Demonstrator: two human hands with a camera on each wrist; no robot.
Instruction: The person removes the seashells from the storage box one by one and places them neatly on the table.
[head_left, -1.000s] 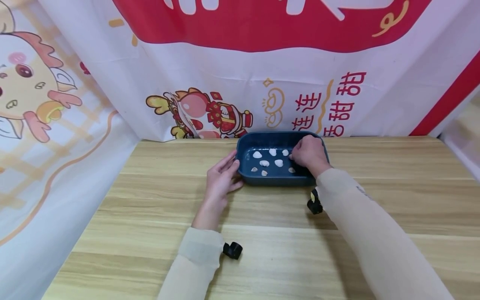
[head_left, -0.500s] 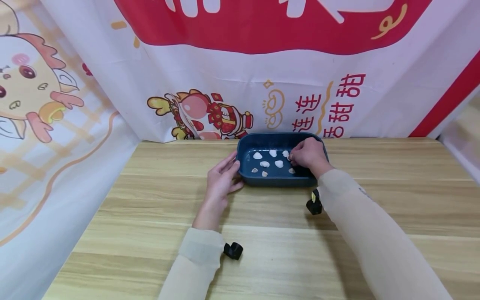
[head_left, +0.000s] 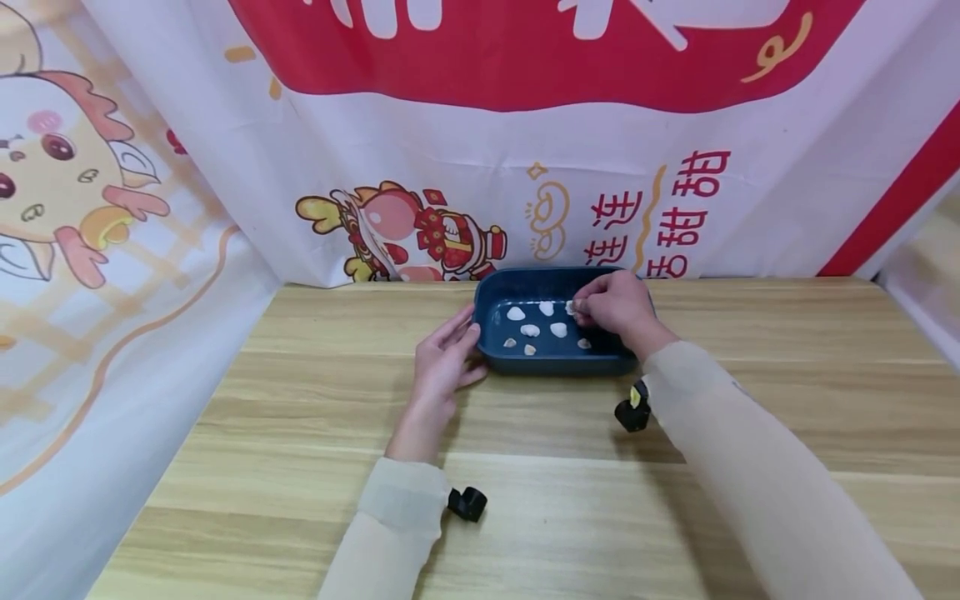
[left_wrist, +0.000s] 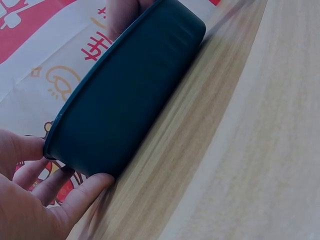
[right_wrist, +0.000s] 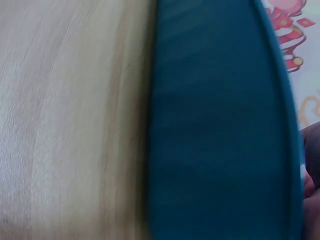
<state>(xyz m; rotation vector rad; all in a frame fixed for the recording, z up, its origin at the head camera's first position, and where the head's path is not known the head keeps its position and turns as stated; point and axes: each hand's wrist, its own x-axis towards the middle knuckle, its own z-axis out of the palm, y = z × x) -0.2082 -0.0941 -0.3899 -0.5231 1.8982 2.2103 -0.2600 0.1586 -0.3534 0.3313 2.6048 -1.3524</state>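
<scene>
A dark blue rectangular baking dish (head_left: 558,365) stands against the backdrop with several white seashells (head_left: 558,330) and small brownish ones (head_left: 530,350) spread over its floor. My left hand (head_left: 441,358) rests spread against the dish's left end, thumb at the rim and another finger low by the base, as the left wrist view shows. Inside the right part, my right hand (head_left: 618,307) pinches a white seashell (head_left: 571,307) between thumb and fingertips, close over the floor. In the right wrist view the dish wall (right_wrist: 220,125) hides most of that hand.
The dish sits at the back of a wooden table (head_left: 525,500). A white and red printed cloth (head_left: 450,142) hangs right behind it, another cloth (head_left: 112,333) hangs at the left. Black wrist cameras (head_left: 468,503) stick out from both sleeves.
My right hand has shifted slightly left and back inside the dish, its fingertips now on the white seashell at the back right. The left hand and the dish stay put.
</scene>
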